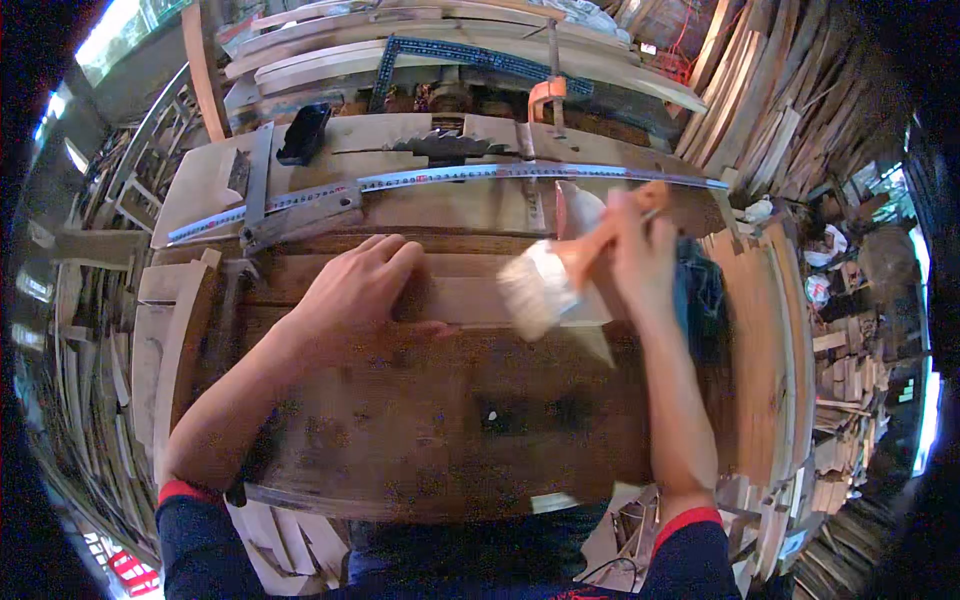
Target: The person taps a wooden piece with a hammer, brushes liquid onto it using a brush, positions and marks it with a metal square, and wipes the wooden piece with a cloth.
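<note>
Head view. Landmark: the measuring strip (pixel 430 178), lying across the bench beyond my hands.

Right hand (pixel 635 250): on my side of the strip, toward its right end. Fingers closed around the wooden handle of a wide brush (pixel 591 251); bristles point left and toward me, over the pale board (pixel 460 297). Both hand and brush blurred; exact finger placement not resolved, nor whether the bristles touch wood.

Left hand (pixel 362 285): nearer me than the strip's middle, palm down on the pale board, thumb spread off to the right. Nothing seen pinched; fingertips partly hidden.

Beyond the strip: toothed blade (pixel 450 146) near its middle, black tray (pixel 303 135) toward its left, orange clamp (pixel 545 95) right of the blade. Dark cloth (pixel 700 290) nearer me than the strip's right end.

Handling, my estimate: brush light, the handle stiff and dry enough not to slip, the bristles soft and quick to splay under pressure. Best hold is the handle just behind the pale ferrule, thumb opposing fingers; keep off the hair. Board rigid and not fragile; a flat palm near its edge should steady it.
</note>
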A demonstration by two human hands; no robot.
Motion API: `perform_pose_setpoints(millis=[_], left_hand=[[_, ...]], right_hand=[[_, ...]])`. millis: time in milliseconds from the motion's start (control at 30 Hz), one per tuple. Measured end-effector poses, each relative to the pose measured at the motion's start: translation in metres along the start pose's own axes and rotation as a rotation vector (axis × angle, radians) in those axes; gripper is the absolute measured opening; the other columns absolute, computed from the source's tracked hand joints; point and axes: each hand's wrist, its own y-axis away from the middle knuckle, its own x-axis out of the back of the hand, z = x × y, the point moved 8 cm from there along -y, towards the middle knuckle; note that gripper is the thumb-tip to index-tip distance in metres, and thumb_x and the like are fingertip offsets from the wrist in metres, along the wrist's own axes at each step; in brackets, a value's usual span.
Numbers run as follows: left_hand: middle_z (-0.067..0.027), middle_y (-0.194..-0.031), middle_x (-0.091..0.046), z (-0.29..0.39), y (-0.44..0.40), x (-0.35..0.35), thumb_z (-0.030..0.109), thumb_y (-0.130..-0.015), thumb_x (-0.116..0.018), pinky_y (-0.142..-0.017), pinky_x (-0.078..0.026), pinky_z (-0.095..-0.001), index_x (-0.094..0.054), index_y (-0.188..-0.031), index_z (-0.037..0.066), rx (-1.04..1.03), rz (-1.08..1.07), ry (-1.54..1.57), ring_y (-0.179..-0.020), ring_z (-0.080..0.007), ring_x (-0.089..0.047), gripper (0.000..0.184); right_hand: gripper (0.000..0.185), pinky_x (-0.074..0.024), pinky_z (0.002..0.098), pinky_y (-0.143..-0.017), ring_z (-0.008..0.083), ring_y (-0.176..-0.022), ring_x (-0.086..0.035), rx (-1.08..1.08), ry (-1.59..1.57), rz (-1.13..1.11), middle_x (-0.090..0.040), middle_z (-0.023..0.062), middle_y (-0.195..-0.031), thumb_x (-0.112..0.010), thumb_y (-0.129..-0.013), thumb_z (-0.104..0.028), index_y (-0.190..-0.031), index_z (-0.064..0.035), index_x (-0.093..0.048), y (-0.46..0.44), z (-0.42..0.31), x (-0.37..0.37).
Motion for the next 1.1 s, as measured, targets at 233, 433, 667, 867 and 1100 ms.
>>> perform_pose_setpoints(millis=[233, 433, 667, 867, 1100], left_hand=[[-0.0212, -0.104, -0.061, -0.001, 0.000, 0.001, 0.060, -0.082, -0.073, -0.087, -0.052, -0.0487, -0.052, -0.102, 0.001, -0.020, 0.004, -0.001, -0.103, -0.0415, -0.061, 0.066], [-0.0216, -0.104, -0.062, 0.000, 0.000, 0.001, 0.060, -0.081, -0.073, -0.087, -0.053, -0.0492, -0.052, -0.101, 0.001, -0.006, 0.002, -0.023, -0.103, -0.0418, -0.062, 0.066], [-0.0208, -0.103, -0.062, -0.004, 0.001, -0.001, 0.061, -0.081, -0.073, -0.086, -0.053, -0.0495, -0.052, -0.100, 0.001, -0.022, 0.024, -0.006, -0.102, -0.0411, -0.062, 0.066], [-0.0204, -0.103, -0.062, -0.004, 0.003, 0.000, 0.061, -0.081, -0.072, -0.086, -0.053, -0.0491, -0.052, -0.101, 0.003, -0.038, 0.067, -0.014, -0.102, -0.0406, -0.062, 0.064], [-0.0206, -0.105, -0.062, -0.002, 0.001, 0.000, 0.059, -0.081, -0.073, -0.088, -0.053, -0.0498, -0.051, -0.102, 0.003, -0.001, -0.002, 0.005, -0.105, -0.0407, -0.061, 0.064]], right_hand=[[0.029, -0.0414, 0.0457, -0.056, 0.0293, -0.062, -0.059, 0.264, 0.212, -0.020, -0.060, 0.0130, -0.067, -0.063, -0.098, -0.023, -0.077, -0.0022, -0.062, 0.005, -0.051, 0.009], [0.026, -0.0397, 0.0355, -0.049, 0.0158, -0.051, -0.054, 0.581, 0.679, -0.062, -0.059, 0.0086, -0.065, -0.061, -0.099, -0.021, -0.082, -0.0007, -0.060, 0.027, -0.103, -0.005], [0.024, -0.0443, 0.0359, -0.054, 0.0223, -0.063, -0.063, 0.440, 0.331, -0.123, -0.066, 0.0132, -0.075, -0.061, -0.100, -0.019, -0.086, 0.0010, -0.062, 0.048, -0.089, -0.029], [0.028, -0.0455, 0.0487, -0.052, 0.0373, -0.055, -0.061, 0.380, 0.845, -0.044, -0.058, 0.0178, -0.061, -0.062, -0.097, -0.020, -0.075, -0.0029, -0.063, 0.030, -0.107, 0.012], [0.018, -0.0520, 0.0392, -0.055, 0.0350, -0.064, -0.066, 0.430, 0.189, -0.113, -0.067, 0.0146, -0.078, -0.063, -0.097, -0.020, -0.089, -0.0033, -0.064, 0.090, -0.120, -0.043]])
